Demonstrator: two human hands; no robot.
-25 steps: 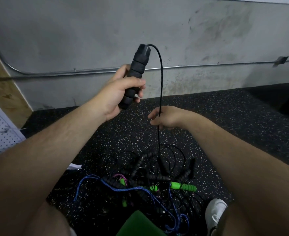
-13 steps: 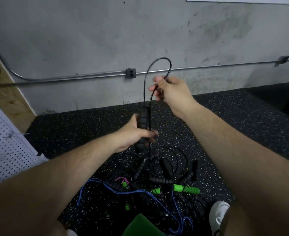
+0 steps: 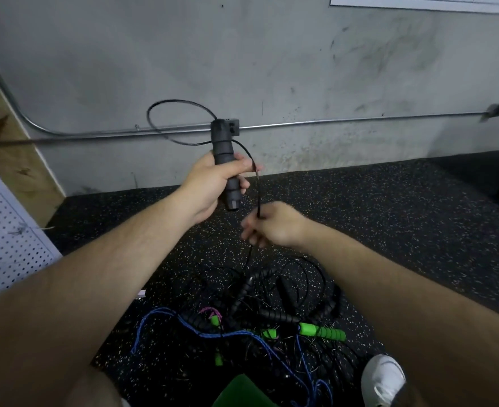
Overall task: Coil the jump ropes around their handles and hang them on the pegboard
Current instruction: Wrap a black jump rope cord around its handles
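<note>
The left hand [image 3: 213, 183] is raised in front of the body, its bare forearm reaching up to it from the lower left with the wrist about straight. Its fingers and thumb wrap round the lower half of a black handle [image 3: 224, 151], which stands nearly upright out of the top of the fist, its end cap poking out below the little finger. The right hand [image 3: 274, 224] sits just below and to the right of the left hand, apart from it, back upward, forearm coming in from the lower right. Its curled fingers, blurred, close round a thin black cord [image 3: 257, 192] that enters the fist from above.
</note>
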